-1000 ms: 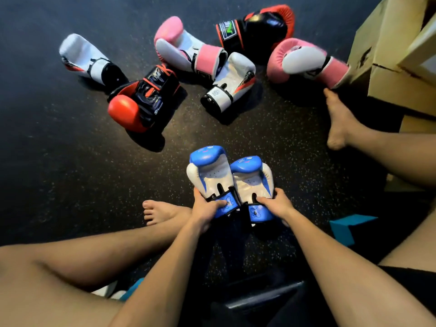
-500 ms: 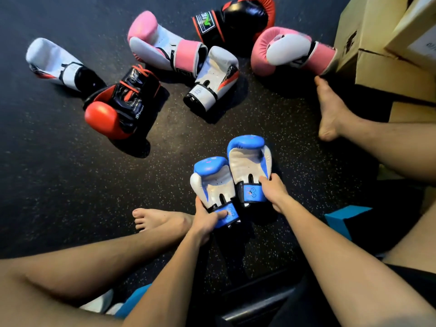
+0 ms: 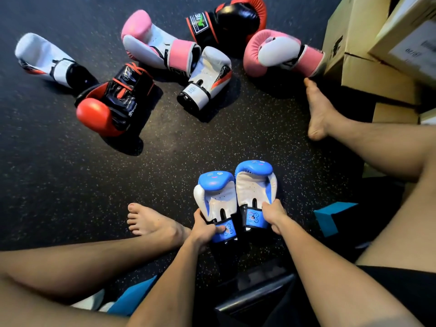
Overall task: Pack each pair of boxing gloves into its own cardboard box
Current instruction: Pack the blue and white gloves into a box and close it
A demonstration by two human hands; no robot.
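Note:
Two blue-and-white boxing gloves stand side by side, palms toward me, over the dark floor. My left hand (image 3: 204, 228) grips the cuff of the left blue glove (image 3: 215, 197). My right hand (image 3: 273, 213) grips the cuff of the right blue glove (image 3: 254, 182), which sits slightly farther away. Farther off lie two pink-and-white gloves (image 3: 155, 43) (image 3: 278, 51), two black-and-red gloves (image 3: 113, 102) (image 3: 231, 20) and two white gloves (image 3: 44, 57) (image 3: 208, 74). Stacked cardboard boxes (image 3: 368, 55) stand at the upper right.
My bare legs spread to both sides, the left foot (image 3: 151, 223) close to the blue gloves and the right foot (image 3: 318, 107) near the boxes. A blue box corner (image 3: 330, 215) shows at the right, a dark box edge (image 3: 254, 293) below my arms.
The view has shifted. The two blue gloves have come nearly level side by side, the right one drawn back from its more forward position; both hands keep hold of the cuffs.

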